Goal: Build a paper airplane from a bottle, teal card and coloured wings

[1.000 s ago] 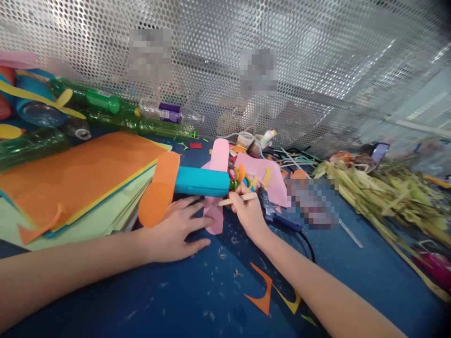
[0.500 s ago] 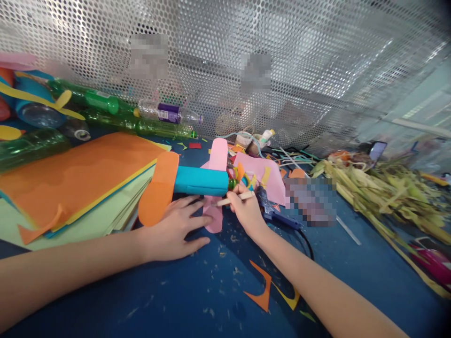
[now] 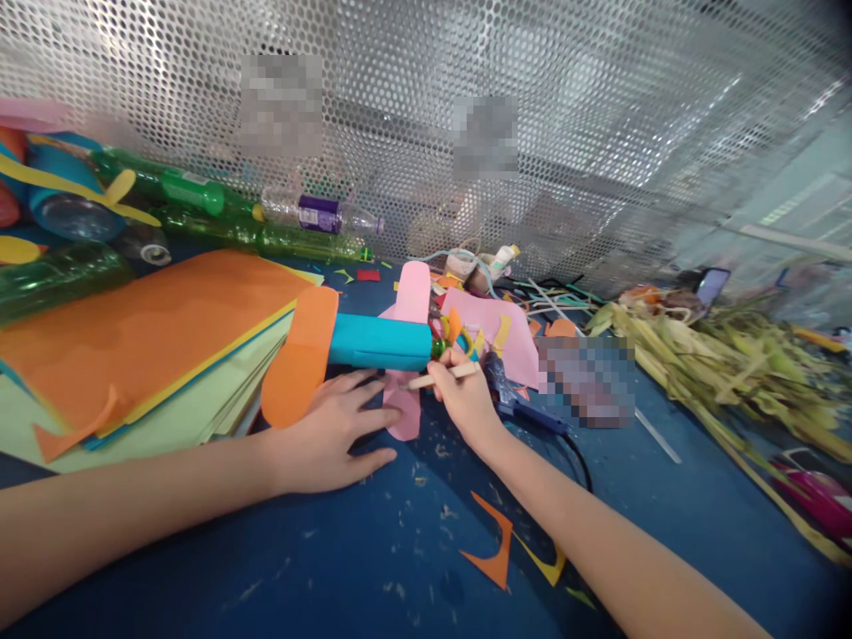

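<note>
My left hand lies palm down with fingers spread, its fingertips on the pink rounded strip. My right hand is closed around a pale pencil, held like a pen with its tip over the same pink strip. Just beyond my hands lies a blue-wrapped bottle on its side, its green neck toward the right. An orange rounded strip crosses its left end, and a pink piece sticks out behind it.
Coloured sheets are stacked at left, with plastic bottles behind. A blue glue gun with its cord lies right of my hand, near a pink sheet. Orange scraps lie in front. Dried husks spread at far right.
</note>
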### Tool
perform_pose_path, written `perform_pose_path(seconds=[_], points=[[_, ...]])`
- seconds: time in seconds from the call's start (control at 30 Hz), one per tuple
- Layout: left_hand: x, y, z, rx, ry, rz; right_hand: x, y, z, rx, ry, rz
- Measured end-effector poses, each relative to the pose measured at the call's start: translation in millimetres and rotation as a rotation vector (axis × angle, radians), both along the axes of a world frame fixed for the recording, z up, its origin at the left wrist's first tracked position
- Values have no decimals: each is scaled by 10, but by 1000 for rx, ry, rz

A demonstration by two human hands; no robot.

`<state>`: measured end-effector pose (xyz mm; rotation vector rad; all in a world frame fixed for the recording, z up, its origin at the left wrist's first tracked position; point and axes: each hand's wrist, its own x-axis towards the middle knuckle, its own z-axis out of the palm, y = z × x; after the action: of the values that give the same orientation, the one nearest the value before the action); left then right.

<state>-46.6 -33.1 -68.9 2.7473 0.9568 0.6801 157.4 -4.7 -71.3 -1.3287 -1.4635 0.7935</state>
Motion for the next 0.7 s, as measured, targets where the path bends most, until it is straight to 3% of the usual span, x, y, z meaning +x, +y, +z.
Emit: perform_pose_path(seconds=[0.7], points=[[-5, -3, 9, 9, 3, -4, 5, -3, -8, 8, -6, -9]])
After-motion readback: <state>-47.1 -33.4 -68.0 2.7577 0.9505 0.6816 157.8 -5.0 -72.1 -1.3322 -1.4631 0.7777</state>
